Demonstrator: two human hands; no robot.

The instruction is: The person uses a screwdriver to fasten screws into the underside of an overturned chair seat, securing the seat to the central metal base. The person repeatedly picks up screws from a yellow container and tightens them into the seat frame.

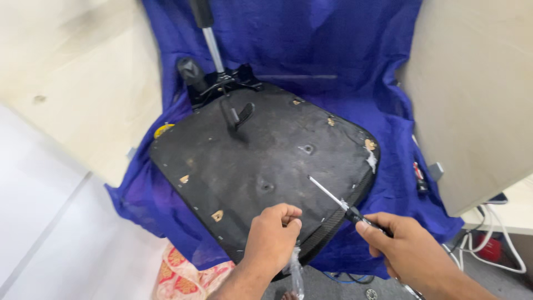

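An upturned black chair seat (261,161) lies on a blue cloth (344,66), with its metal mechanism and gas cylinder (214,50) at the far end. My right hand (402,244) grips a screwdriver (333,197) whose shaft points at the seat's underside, near a screw hole (307,149). My left hand (273,233) is closed at the seat's near edge, pinching a small clear plastic bag (296,272) that hangs below it.
Beige panels stand on the left (78,66) and on the right (472,89). White cables (488,244) and a red object lie on the floor at right. A patterned red cloth (183,272) shows at the bottom. A second small tool (420,176) rests on the blue cloth.
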